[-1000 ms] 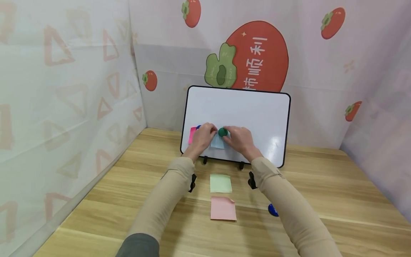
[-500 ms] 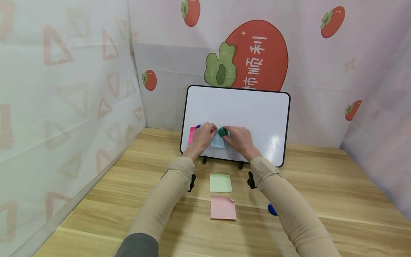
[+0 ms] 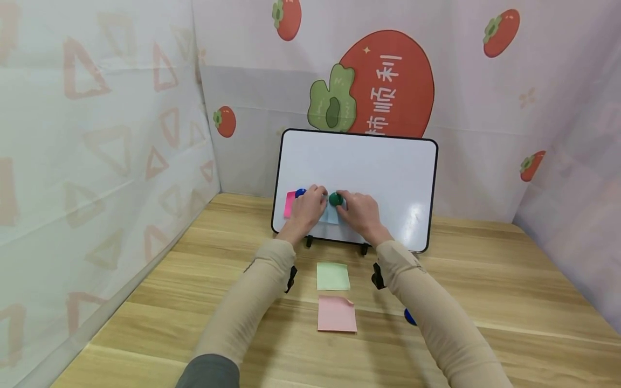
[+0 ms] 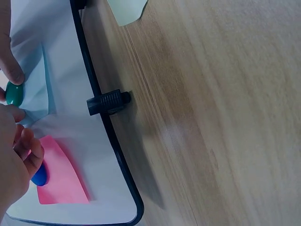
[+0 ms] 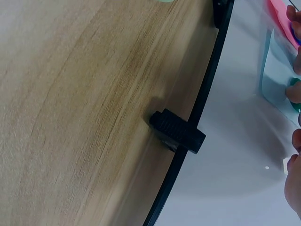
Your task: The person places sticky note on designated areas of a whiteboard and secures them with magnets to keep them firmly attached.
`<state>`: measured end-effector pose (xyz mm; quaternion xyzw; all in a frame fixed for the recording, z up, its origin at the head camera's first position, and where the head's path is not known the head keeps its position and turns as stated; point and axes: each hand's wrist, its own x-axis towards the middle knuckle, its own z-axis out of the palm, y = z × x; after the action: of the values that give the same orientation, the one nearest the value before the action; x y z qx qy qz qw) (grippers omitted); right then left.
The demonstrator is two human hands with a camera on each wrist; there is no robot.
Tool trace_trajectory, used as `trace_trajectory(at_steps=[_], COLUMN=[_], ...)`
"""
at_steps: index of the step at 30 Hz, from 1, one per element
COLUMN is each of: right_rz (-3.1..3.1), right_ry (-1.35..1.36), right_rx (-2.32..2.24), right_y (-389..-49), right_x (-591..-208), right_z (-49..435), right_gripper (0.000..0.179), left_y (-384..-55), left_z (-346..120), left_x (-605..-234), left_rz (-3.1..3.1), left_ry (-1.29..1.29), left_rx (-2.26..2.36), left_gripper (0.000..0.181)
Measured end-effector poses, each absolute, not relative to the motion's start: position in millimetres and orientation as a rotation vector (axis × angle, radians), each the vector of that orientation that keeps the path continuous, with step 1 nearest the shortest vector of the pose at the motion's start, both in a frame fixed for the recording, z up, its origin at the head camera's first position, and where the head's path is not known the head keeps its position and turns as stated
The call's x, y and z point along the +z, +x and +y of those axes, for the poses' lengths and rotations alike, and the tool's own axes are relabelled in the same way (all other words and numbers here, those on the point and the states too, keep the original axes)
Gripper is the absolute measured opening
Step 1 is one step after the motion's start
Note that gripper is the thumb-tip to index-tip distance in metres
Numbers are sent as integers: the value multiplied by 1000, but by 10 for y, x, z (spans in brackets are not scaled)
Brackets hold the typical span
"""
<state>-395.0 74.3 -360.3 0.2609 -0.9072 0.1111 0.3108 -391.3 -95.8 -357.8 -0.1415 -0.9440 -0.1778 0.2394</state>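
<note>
A light blue sticky note point(image 3: 330, 215) lies against the whiteboard point(image 3: 368, 161). My left hand point(image 3: 309, 207) pinches the note near its upper left corner, the fingertips close to a round green magnet point(image 3: 336, 199). My right hand point(image 3: 361, 211) holds that magnet between thumb and forefinger at the note's top edge. In the left wrist view the right thumb presses the green magnet point(image 4: 14, 93), which overlaps the light blue note point(image 4: 37, 89). Left of these, a bright pink note point(image 3: 289, 205) is on the board under a blue magnet point(image 3: 300, 192), partly covered by my left hand.
Black stand feet point(image 3: 364, 249) support the board's lower edge on the wooden table point(image 3: 485, 280). In front of it lie a pale green note point(image 3: 332, 276) and a pale pink note point(image 3: 337, 314) with a curled corner. Another blue magnet point(image 3: 409, 317) is partly hidden by my right sleeve.
Both hands stay at the light blue note and green magnet. The left hand has shifted very slightly, and more of the blue magnet on the pink note shows beside it.
</note>
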Motion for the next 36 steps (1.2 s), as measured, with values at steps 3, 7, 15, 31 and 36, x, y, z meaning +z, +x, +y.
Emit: trace_trajectory(at_steps=[3,7,15,31,36], right_rz=[-2413,-2428,-2464,-2483,-2501], right_ry=[673,655,682,749,773], right_rx=[304,310,365,435,448], right_y=[-3928,-3909,-3876,-3766,-3702], right_x=[-3602,-3590,-3580,-3582,-3561], right_z=[735,725,734,901,959], right_gripper=[39,39,40,37,37], left_y=[-3914,-3912,-3877,-3774,-3701], left_z=[-962,-969,-998,-1133,-1130], left_x=[-3601,-3617,-3609,-3578,-3573], left_rz=[-2576,-2571,-2586,-2600,-2623], left_ry=[-383,-369,-391,-468,-495], left_rx=[-497,-518,-560,-671,-701], left_gripper=[21,24,25,27,26])
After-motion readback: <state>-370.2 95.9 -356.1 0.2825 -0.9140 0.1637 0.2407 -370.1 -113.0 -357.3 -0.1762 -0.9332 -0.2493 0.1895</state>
